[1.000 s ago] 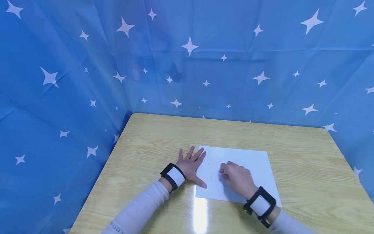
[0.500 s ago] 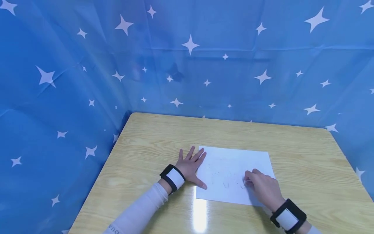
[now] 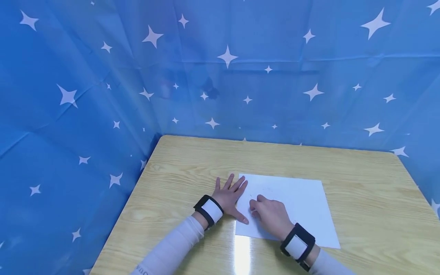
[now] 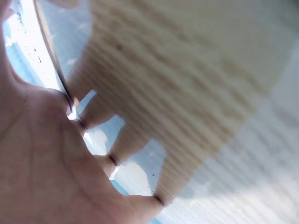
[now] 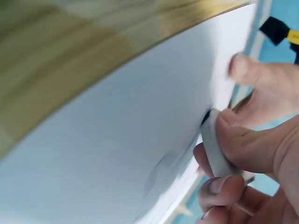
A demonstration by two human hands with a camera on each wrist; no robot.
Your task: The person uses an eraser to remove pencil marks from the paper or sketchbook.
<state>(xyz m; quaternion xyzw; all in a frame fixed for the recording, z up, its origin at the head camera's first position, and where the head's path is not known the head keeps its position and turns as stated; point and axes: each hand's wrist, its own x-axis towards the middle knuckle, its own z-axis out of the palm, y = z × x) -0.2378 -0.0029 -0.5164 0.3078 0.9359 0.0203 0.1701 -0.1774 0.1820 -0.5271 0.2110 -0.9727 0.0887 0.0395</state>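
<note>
A white sheet of paper (image 3: pixel 299 196) lies flat on the wooden table. Spread over its left edge is my left hand (image 3: pixel 229 199), with straight fingers and the thumb on the sheet. In the left wrist view the palm and fingertips (image 4: pixel 158 201) meet the glossy tabletop. My right hand (image 3: pixel 271 215) is over the left half of the sheet, close to the left thumb. It pinches a small whitish eraser (image 5: pixel 216 151) between thumb and fingers, a dark-smudged corner against the paper. In the head view the fingers mostly hide the eraser. Small dark marks or crumbs speckle the sheet.
The light wood table (image 3: pixel 199 156) extends around the paper on all sides. A blue curtain (image 3: pixel 240 80) with white stars hangs behind it and at the left. Black bands with white patches (image 3: pixel 212 211) circle both wrists.
My right hand with the eraser went right across the paper, then came back left near the left thumb. The left hand stays in place on the sheet; the head view shifts slightly.
</note>
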